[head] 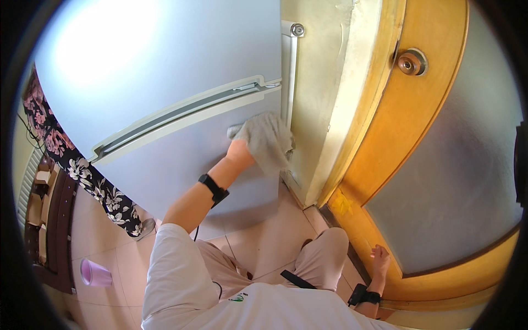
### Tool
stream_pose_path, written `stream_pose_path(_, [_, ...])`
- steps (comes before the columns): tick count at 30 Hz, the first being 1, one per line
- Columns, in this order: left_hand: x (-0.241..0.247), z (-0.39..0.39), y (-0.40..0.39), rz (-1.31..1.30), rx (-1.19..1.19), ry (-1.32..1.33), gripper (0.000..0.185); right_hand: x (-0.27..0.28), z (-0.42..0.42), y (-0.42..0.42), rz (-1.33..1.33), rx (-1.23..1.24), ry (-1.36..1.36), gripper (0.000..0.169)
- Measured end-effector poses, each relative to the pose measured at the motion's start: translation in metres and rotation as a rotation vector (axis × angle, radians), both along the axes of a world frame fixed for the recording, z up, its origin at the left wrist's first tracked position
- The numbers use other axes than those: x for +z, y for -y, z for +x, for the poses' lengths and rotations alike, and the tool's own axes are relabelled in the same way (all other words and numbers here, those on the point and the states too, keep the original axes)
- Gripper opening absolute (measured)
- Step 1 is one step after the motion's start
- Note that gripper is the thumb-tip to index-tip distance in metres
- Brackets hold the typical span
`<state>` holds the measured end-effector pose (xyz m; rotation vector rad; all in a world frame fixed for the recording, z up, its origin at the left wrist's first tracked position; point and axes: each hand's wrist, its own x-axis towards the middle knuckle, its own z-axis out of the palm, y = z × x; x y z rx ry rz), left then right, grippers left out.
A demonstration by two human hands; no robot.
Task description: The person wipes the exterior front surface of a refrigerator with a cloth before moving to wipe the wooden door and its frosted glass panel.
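Observation:
My left hand [240, 152] holds a grey cloth [268, 138] against the lower door [177, 165] of a pale grey refrigerator, near the door's right edge. The cloth drapes over most of the hand and hides the fingers. Part of it hangs down past the door's right side. Above it runs the recessed handle gap [177, 121] between the lower and upper doors [185, 53]. Low on the right, my right hand [380, 258] is beside the wooden door [437, 103] with its fingers bent. No object shows in it; whether the fingers are fully closed is unclear.
A person's leg in floral trousers [99, 194] stands left of the refrigerator. A pink bin [97, 273] is on the tiled floor [128, 260], near a dark wooden cabinet [62, 231]. A white radiator [288, 74] stands beside the refrigerator. The wooden door has a round knob [410, 62].

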<state>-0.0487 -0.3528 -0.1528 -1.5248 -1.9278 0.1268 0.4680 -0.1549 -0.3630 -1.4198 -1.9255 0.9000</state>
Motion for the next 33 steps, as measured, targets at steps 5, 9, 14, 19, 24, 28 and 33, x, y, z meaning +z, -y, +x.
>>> stream_pose_path(5, [0.029,0.010,0.033,0.218,0.104,-0.248,0.045,0.000,0.006,0.001,-0.047,-0.020,0.034,0.032])
stream_pose_path(9, [0.141,-0.030,0.050,0.751,0.126,-0.348,0.046,0.003,-0.005,-0.003,-0.029,0.008,-0.073,0.032])
stream_pose_path(14, [0.213,-0.029,0.061,0.796,0.348,-0.424,0.059,0.010,-0.020,-0.010,-0.036,-0.007,-0.031,0.030])
stream_pose_path(19, [0.150,-0.027,0.046,1.149,-0.283,0.352,0.065,0.010,-0.017,-0.006,-0.015,0.036,0.027,0.028])
stream_pose_path(24, [0.083,-0.004,0.060,0.736,-0.158,0.234,0.062,0.023,-0.029,-0.001,0.020,0.071,-0.021,0.028])
stream_pose_path(28, [0.022,-0.005,0.068,0.566,0.179,-0.035,0.058,0.022,-0.039,-0.001,0.001,0.078,-0.032,0.028])
stream_pose_path(33, [-0.049,0.004,0.084,0.124,0.373,0.242,0.060,0.034,-0.064,0.013,-0.001,0.227,-0.007,0.028])
